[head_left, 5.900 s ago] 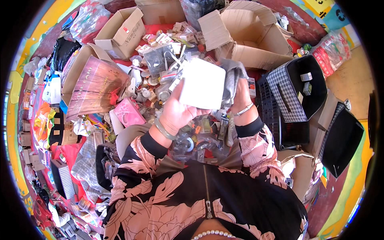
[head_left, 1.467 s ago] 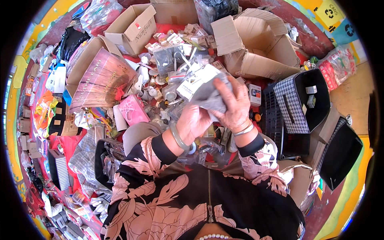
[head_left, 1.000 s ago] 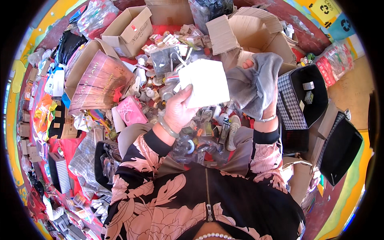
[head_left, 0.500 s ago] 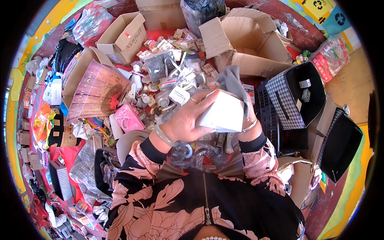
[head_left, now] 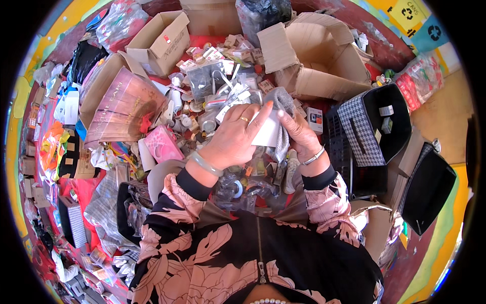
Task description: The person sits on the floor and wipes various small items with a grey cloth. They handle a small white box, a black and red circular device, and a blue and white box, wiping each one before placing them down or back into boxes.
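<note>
A small white box (head_left: 265,134) is held in front of my chest, above the heap. My left hand (head_left: 234,136), with a ring and a pale bangle, is closed on its left side, the index finger stretched over the top. My right hand (head_left: 302,136) pinches a grey cloth (head_left: 282,104) that drapes over the far and right sides of the box. The cloth touches the box. Part of the box is hidden behind my left fingers and the cloth. Beneath my hands lie a clear plastic bag (head_left: 201,81) and several small cartons and jars.
An open cardboard box (head_left: 324,81) stands at the far right, a smaller one (head_left: 161,48) at the far left. To the right are a houndstooth bin (head_left: 354,129) and a black crate (head_left: 336,144). A pink pleated bag (head_left: 119,114) and a pink box (head_left: 163,144) sit left.
The white box has turned and moved slightly away from me, so less of it shows. My right thumb now shows over the cloth, which has shifted down along the box's right side.
</note>
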`<state>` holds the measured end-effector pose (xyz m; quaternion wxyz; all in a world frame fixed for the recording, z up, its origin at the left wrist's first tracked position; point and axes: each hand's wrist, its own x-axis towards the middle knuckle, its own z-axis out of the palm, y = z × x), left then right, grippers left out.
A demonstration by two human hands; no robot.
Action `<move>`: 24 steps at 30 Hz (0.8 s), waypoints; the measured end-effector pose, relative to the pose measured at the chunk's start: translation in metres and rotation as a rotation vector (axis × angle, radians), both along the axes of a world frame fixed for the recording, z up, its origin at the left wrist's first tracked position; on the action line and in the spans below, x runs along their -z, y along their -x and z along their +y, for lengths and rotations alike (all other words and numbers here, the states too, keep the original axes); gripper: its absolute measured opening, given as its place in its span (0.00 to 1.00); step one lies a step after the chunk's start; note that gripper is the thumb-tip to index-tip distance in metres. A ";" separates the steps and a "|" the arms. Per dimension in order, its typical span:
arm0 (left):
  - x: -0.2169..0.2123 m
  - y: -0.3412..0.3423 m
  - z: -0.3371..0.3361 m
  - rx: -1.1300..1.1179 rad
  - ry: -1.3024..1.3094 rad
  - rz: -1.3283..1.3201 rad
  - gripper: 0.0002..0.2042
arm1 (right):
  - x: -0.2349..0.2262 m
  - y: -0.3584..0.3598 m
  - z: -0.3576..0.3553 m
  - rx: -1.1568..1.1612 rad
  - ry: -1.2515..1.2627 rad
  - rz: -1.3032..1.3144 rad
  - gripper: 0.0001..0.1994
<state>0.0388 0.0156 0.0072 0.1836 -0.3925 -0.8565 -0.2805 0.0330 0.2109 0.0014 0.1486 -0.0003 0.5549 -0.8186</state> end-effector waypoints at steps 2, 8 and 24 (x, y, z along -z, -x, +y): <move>0.011 0.004 0.002 0.008 -0.037 -0.050 0.49 | 0.004 0.004 -0.002 0.039 -0.030 0.009 0.33; 0.015 0.012 0.003 -0.247 -0.334 -0.104 0.62 | -0.007 0.005 -0.002 0.229 0.266 -0.029 0.29; 0.012 0.021 -0.002 0.036 -1.525 -1.054 0.35 | -0.009 0.005 -0.003 0.337 0.430 0.149 0.32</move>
